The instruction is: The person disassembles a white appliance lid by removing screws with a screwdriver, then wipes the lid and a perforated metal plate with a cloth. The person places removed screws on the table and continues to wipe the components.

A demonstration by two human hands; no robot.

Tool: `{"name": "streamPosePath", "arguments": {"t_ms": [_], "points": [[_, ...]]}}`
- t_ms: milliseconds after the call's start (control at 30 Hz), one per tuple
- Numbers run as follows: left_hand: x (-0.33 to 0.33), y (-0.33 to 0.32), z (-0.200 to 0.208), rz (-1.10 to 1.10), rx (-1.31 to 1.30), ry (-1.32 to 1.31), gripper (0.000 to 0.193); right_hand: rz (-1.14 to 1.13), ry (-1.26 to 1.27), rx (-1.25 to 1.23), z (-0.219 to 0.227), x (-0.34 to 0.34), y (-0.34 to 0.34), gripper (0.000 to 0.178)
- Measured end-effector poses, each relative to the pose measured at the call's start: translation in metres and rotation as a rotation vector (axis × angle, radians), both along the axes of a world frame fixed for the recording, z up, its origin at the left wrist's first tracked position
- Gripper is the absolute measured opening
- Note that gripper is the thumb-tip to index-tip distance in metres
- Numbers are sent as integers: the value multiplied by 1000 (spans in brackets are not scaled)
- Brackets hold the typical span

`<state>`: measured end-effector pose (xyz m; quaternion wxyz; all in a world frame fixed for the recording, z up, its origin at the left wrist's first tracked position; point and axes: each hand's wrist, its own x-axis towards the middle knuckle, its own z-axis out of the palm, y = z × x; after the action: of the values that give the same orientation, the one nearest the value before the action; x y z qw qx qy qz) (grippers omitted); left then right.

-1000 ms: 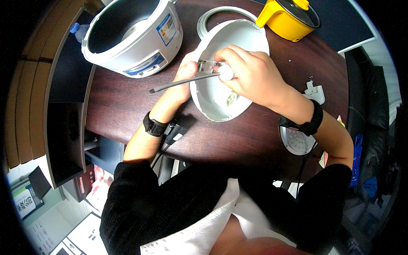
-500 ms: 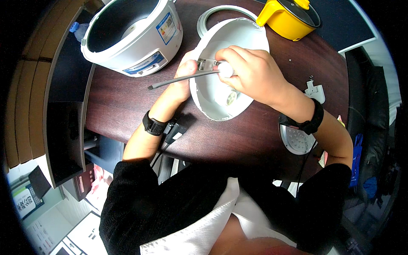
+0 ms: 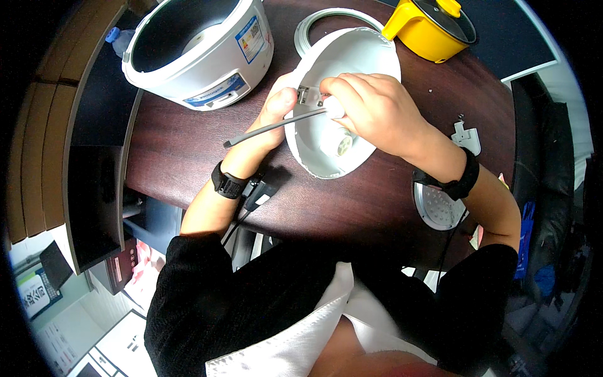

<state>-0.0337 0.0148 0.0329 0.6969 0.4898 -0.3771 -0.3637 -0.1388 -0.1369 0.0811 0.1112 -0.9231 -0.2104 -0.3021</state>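
A white bowl-shaped plastic shell [image 3: 314,141] is held tilted over a dark wood-grain worktop [image 3: 352,201], between a rice cooker body [image 3: 182,81] and a yellow pot [image 3: 427,44]. Its left rim is gripped by the left hand [image 3: 276,110], the thumb laid along the edge. A screwdriver [image 3: 264,129] is grasped by the handle in the curled right hand [image 3: 370,103], its grey shaft pointed leftward across the rim and away from the shell's interior. The right fingertips are bent down near a small fitting [image 3: 303,95] inside the shell; whether it is touched cannot be told. Beyond the shell, a pale ring [image 3: 303,34] is seen; to the right, a white plastic bracket [image 3: 465,135] and a perforated plate [image 3: 438,207] are laid. Compared with half a second earlier, the screwdriver's tip has been swung slightly toward the wearer, while both grips have been kept.
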Motion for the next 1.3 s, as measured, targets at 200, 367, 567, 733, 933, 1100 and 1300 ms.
{"name": "streamPosePath", "arguments": {"t_ms": [200,367,567,733,933,1100,1300], "points": [[-3,0,3,0,4,-16,87,26,79,12,4,-3,-4,34],[-1,1,3,-8,6,-34,87,44,48,-28,0,-1,-5,34],[-1,3,3,-8,-1,-45,83,3,90,80,5,-2,-2,29],[-1,3,4,5,4,-67,83,-46,38,32,4,-2,0,30],[-2,2,3,-4,9,-36,84,-26,40,17,4,-2,2,26],[-4,1,6,6,15,-27,86,56,44,-47,10,-1,-1,26],[-6,0,8,-10,25,49,93,85,145,-61,24,-17,-20,26]]}}
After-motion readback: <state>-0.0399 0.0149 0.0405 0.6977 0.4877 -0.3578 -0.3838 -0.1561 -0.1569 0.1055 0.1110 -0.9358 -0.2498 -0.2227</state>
